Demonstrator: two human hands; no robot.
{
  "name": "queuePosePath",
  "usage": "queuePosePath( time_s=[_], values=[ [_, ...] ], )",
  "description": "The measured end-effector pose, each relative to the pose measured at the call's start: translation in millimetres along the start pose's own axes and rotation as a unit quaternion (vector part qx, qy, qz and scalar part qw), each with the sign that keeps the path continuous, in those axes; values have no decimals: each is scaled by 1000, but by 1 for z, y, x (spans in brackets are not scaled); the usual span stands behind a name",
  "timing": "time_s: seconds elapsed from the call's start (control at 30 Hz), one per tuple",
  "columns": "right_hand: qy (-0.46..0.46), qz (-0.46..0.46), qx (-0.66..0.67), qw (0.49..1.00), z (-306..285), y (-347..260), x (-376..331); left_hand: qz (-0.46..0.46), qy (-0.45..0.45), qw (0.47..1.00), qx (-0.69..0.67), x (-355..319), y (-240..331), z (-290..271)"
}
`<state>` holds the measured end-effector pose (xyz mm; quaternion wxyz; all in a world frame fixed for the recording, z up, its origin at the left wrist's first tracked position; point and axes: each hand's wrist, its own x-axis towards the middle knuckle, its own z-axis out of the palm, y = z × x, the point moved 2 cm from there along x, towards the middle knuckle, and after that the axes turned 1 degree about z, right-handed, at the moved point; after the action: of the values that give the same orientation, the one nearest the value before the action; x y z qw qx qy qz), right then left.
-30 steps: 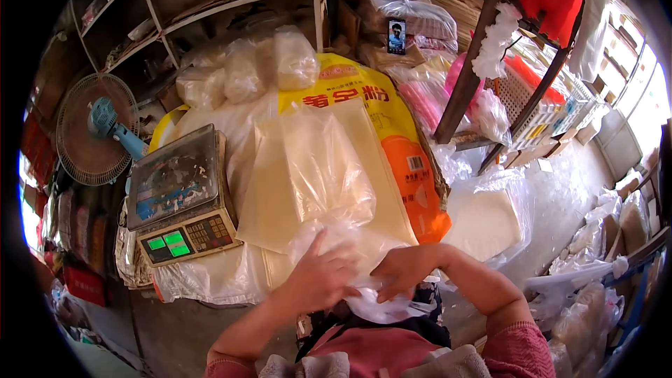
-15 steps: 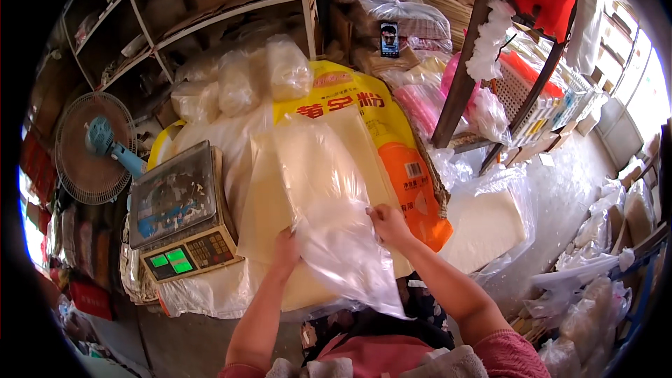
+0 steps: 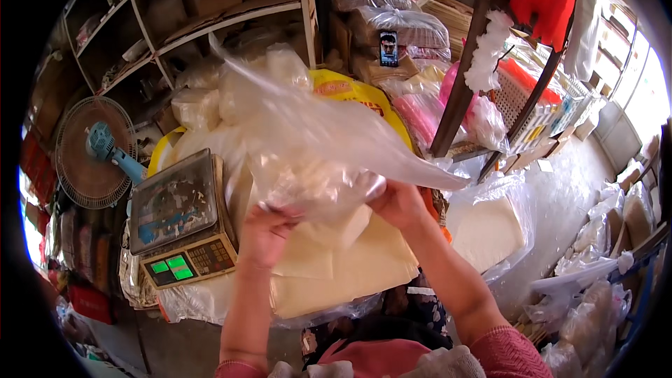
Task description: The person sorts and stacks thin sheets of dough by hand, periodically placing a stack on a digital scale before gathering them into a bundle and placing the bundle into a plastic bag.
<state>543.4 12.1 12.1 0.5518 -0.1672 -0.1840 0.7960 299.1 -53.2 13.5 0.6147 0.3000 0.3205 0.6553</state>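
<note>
A large clear plastic bag [image 3: 315,129] billows up in front of me, spread between my two hands. My left hand [image 3: 269,227] pinches its near left edge, and my right hand [image 3: 399,203] grips its near right edge. Beneath it lie cream-coloured sheets [image 3: 336,262], probably paper, partly covered by the bag. The bag also hides most of the yellow printed sack [image 3: 357,94] behind it. A digital scale [image 3: 175,199] with a dark, worn pan and lit green displays stands left of my left hand.
A fan [image 3: 96,150] stands at the left below shelving [image 3: 231,28]. Filled clear bags [image 3: 199,105] sit at the back. A dark post [image 3: 476,63] rises at the right, near a white basket [image 3: 514,91]. Another wrapped cream stack [image 3: 486,231] lies right of my right arm.
The bag has swung from hanging toward me to billowing up and away. Both hands have lifted slightly with it, the left shifting left and the right moving a little right.
</note>
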Motion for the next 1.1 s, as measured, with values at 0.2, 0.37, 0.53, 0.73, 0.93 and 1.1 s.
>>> queuePosePath(
  time_s=[0.2, 0.37, 0.53, 0.73, 0.93, 1.1],
  values=[
    [78, 42, -51, 995, -16, 29, -12, -71, 46, 991, -102, 42, 36, -10],
    [-99, -50, -56, 992, -110, 58, 14, -133, 13, 991, -4, 49, -13, 11],
    [132, -138, -330, 924, -139, 80, 39, -111, -3, 994, 25, 46, -25, -4],
    [166, -244, -349, 889, -113, 73, 32, 4, 45, 910, 412, 72, -104, -72],
    [212, -155, -610, 748, -96, 76, -24, -8, 5, 832, 554, 42, -130, -104],
    [135, -2, -579, 804, -99, 88, -15, -28, -30, 831, 554, 60, -157, -115]
  ],
)
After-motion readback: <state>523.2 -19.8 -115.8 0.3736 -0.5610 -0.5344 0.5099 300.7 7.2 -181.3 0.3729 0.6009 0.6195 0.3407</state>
